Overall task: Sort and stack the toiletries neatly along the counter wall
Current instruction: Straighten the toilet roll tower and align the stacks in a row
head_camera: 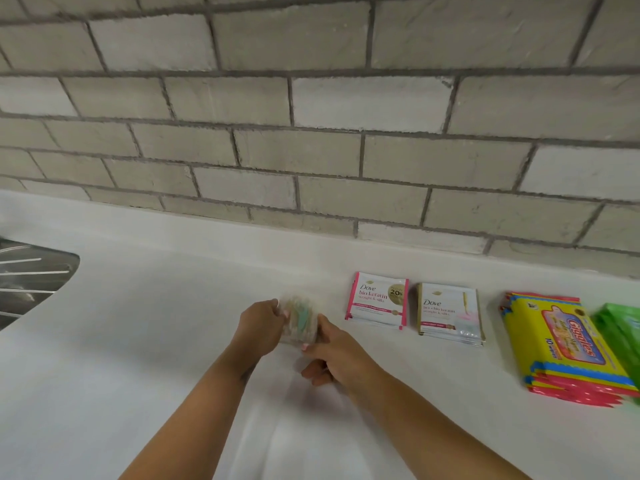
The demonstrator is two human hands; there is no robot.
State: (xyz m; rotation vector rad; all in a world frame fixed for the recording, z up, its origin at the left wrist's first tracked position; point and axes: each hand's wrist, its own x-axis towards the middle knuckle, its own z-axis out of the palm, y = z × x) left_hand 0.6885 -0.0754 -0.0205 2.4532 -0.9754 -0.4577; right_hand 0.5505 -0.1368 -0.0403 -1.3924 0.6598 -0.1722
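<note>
Head view. The white counter (138,341) runs below a grey brick wall (311,98).

Left hand (259,327): positioned just below frame centre, fingers closed on the left edge of a small blurred packet (298,320). Right hand (337,355): at 4 o'clock from the packet, thumb pressed on the packet's right edge, remaining fingers curled under. The packet is held between both hands above the counter. It is pale with a green mark; motion blur prevents reading any print.

Items at 3 o'clock from the hands, in a row parallel to the wall:
1. Pink-edged Dove sachet stack (377,301), lying flat.
2. Gold-edged Dove sachet stack (449,315), just beside item 1, not touching.
3. Yellow wipes packs (561,344), stacked with edges fanned out, well apart from item 2.
4. Green pack (621,327), at the frame's right edge, touching item 3, partly cut off.

A steel sink drainer (31,278) sits at 9 o'clock, at the frame's left edge.
</note>
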